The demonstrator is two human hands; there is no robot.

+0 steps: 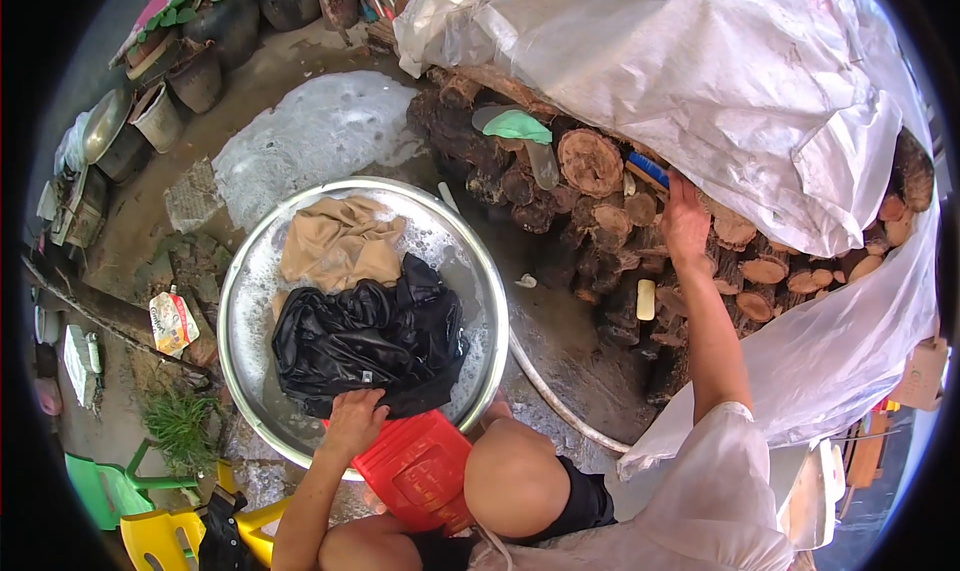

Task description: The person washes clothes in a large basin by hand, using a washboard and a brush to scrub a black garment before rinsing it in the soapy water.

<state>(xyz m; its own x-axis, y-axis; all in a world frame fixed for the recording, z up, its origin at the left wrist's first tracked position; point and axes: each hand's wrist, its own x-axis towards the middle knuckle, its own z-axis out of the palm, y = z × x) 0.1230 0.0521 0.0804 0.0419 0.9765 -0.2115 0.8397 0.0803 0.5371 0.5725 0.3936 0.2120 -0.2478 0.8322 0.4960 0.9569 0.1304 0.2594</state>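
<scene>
A wide metal basin [232, 323] holds soapy water. A wet, shiny black garment [365, 336] and a tan cloth [345, 243] lie in it. My left hand [355, 421] is at the near rim, its fingers bent over the black garment's edge. Beneath that hand, a red plastic board [418, 466] leans into the basin between my knees. My right hand [686, 221] reaches far right to the stacked logs, its fingers on the end of a blue brush-like object [648, 169]. The white sheeting's edge lies close to those fingertips, which are partly hidden.
Cut logs [592, 161] are stacked under white plastic sheeting [690, 61]. A green-topped object [515, 126] and a pale yellow bar [645, 299] rest among them. A pale hose [560, 401] curves past the basin. Suds [310, 136] spread beyond it; green [105, 491] and yellow chairs [160, 541] stand left.
</scene>
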